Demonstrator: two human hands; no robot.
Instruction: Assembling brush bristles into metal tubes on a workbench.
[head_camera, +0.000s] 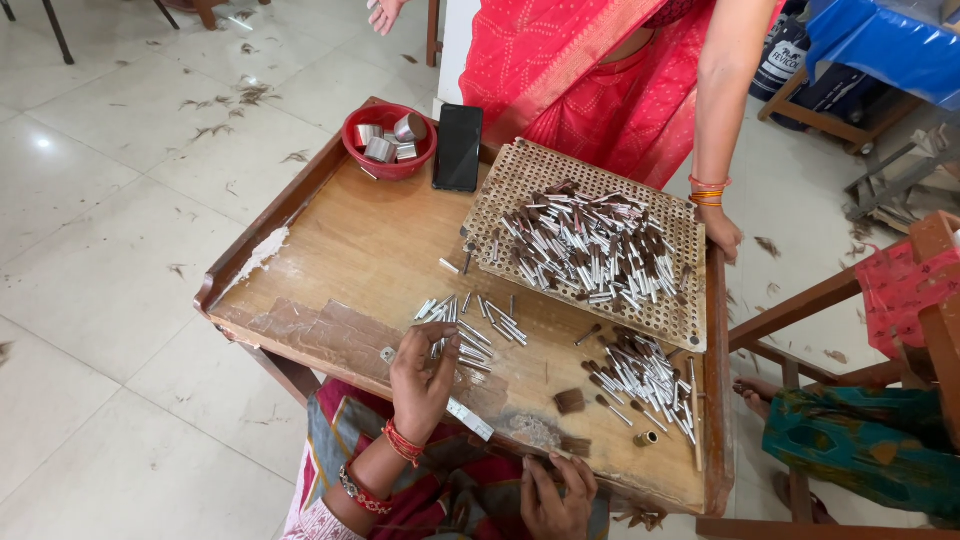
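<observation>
Head view: tubes (468, 330) beside left hand (420, 375)

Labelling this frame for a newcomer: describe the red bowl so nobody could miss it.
Start at the wooden tray table with raised edges. Go to its far corner away from the person's hands, left of the black phone lying flat there. The red bowl sits at that corner, round and holding shiny metal cylinders; it is the only red container on the table.
</observation>
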